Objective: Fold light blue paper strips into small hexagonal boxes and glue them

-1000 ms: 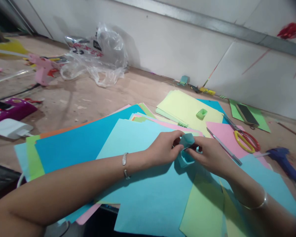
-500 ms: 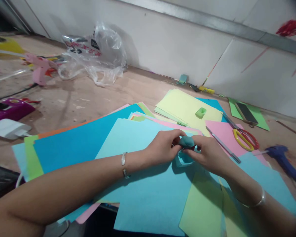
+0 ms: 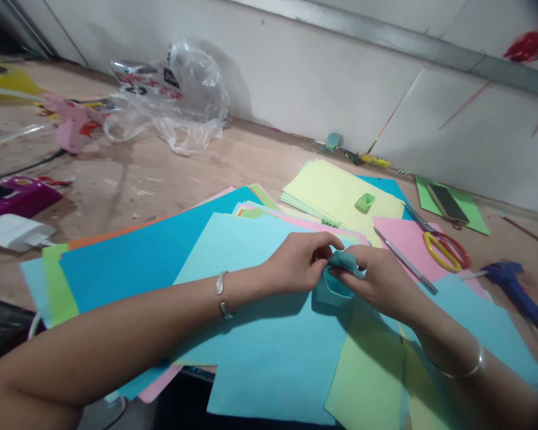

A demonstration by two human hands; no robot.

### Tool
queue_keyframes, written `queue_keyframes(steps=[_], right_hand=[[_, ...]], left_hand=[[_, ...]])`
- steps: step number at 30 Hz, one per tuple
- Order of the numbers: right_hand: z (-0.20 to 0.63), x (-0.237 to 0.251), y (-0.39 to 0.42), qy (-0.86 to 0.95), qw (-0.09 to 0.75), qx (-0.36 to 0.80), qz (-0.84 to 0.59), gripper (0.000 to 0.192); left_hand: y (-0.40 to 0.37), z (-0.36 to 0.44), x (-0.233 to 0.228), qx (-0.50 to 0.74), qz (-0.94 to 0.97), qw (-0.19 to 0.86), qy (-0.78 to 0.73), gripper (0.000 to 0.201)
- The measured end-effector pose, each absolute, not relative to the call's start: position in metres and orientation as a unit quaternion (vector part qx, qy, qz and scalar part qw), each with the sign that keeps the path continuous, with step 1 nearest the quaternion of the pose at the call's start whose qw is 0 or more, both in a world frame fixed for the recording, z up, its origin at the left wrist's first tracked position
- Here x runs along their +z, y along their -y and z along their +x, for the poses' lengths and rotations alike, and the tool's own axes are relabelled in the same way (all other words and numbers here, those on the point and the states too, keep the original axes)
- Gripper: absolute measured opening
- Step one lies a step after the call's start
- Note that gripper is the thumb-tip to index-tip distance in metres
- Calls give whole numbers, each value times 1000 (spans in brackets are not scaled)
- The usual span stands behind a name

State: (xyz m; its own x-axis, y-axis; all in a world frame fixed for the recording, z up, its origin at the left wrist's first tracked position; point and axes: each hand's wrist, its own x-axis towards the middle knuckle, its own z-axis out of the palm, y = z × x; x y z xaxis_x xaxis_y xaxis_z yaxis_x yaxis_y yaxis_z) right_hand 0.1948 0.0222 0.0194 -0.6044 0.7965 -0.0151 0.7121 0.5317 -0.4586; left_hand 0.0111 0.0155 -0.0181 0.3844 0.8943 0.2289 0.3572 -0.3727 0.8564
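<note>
Our fingers (image 3: 336, 270) are clamped from both sides on a small teal paper piece (image 3: 338, 280) just right of the frame's centre: the left hand (image 3: 298, 263) pinches its near edge with thumb and forefinger, the right hand (image 3: 379, 280) presses its top with fingertips together. Compared with a second ago, the upper flap, which stood up as a squarish fold, now lies bent forward and flattened over a rounded loop below it, so we judge the fold is being curled and pressed into shape rather than opened. The piece hovers just above a light blue sheet (image 3: 251, 251) that tops a spread of coloured paper on the desk (image 3: 170, 173). Outward to the right lie a grey pen (image 3: 406, 261), yellow-handled scissors (image 3: 443, 248) and a blue glue gun (image 3: 511, 283). A small green folded piece (image 3: 365, 202) sits on pale yellow sheets (image 3: 332, 191) above our hands. In the upper left we see a clear plastic bag (image 3: 174, 98) and a pink glue gun (image 3: 72, 122).
</note>
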Motion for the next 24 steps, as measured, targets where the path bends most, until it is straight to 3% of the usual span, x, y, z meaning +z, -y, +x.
queue_keyframes(steps=[5,11,24], right_hand=[[198,23,-24,870,140,189,-433,24],[200,18,-29,863,240,138,-423,16],[205,11,-40,830,287,237,-416,15]], left_hand=[[-20,10,-24,352,703,448,-425,38],[-24,14,-28,331,604,563,-457,17],[-27,12,-21,347,479,666,-455,11]])
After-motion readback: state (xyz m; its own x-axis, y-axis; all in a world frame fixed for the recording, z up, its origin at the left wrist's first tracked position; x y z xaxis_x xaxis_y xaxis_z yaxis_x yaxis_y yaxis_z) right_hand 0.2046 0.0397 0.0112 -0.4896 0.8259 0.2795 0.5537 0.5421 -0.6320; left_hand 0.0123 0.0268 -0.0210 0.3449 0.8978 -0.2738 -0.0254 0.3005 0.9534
